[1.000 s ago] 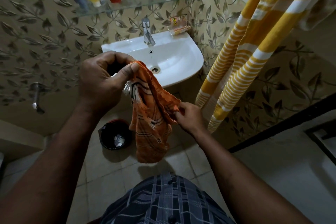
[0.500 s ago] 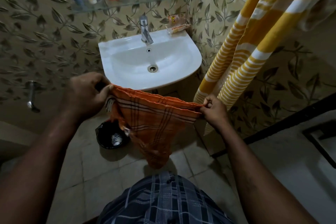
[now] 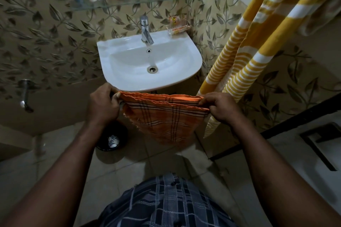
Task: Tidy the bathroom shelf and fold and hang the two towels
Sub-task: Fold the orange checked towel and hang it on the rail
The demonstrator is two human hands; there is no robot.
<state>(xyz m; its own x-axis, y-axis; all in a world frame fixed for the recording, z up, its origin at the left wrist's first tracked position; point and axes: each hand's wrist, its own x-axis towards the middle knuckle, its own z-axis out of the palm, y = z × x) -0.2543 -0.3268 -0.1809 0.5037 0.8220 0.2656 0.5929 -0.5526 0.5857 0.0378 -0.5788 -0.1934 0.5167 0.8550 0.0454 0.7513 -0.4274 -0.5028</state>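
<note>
Orange checked towel (image 3: 162, 116) was at frame centre, just below the white sink (image 3: 149, 61), top edge stretched level. Left hand (image 3: 103, 105) pinched its left corner; right hand (image 3: 221, 108) pinched its right corner. Cloth sagged to a point. Yellow striped towel (image 3: 245, 46) hung at upper right. Bottles stood on glass shelf (image 3: 132, 2), top of frame.

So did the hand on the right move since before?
Yes. The right hand swung out to the right, away from the sink toward the yellow striped towel, pulling the orange towel wide.
</note>
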